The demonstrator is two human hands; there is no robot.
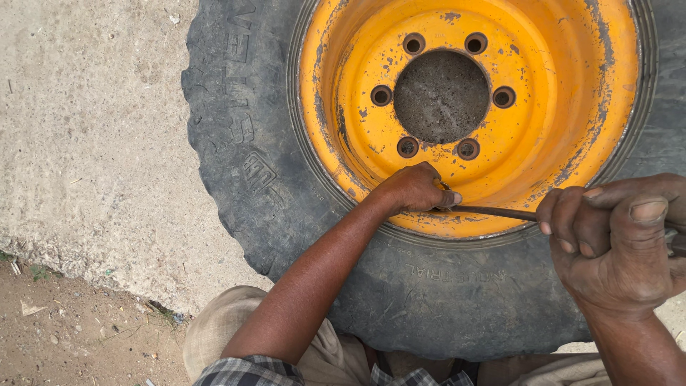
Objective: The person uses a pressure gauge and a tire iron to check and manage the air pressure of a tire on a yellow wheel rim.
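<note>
We look straight down at a large tire (300, 236) lying flat on rough, pale concrete (86, 129), its black rubber cracked and dusty, with raised lettering moulded into the sidewall. Inside it sits a round steel rim (557, 93), painted orange-yellow, the paint chipped and streaked with dark grime; its dish slopes down to a centre hole (441, 96) ringed by six smaller bolt holes. A thin, dark metal bar (493, 211) lies across the near edge of the rim, where the metal lip meets the rubber. Our left hand (414, 189) is curled into a loose fist at the far tip of the bar, fingers (446, 198) wrapped around it and pressed against the rim's inner slope. Our right hand (614, 243) is closed tightly around the near end of the bar, fingers (572, 221) folded over and the thumb laid along the top; the bar's end is hidden behind it. At the bottom we see tan trousers (214, 329) and the hem of a checked shirt (250, 372). Beyond the broken concrete edge at lower left lies brown dirt (71, 336) with scattered litter.
</note>
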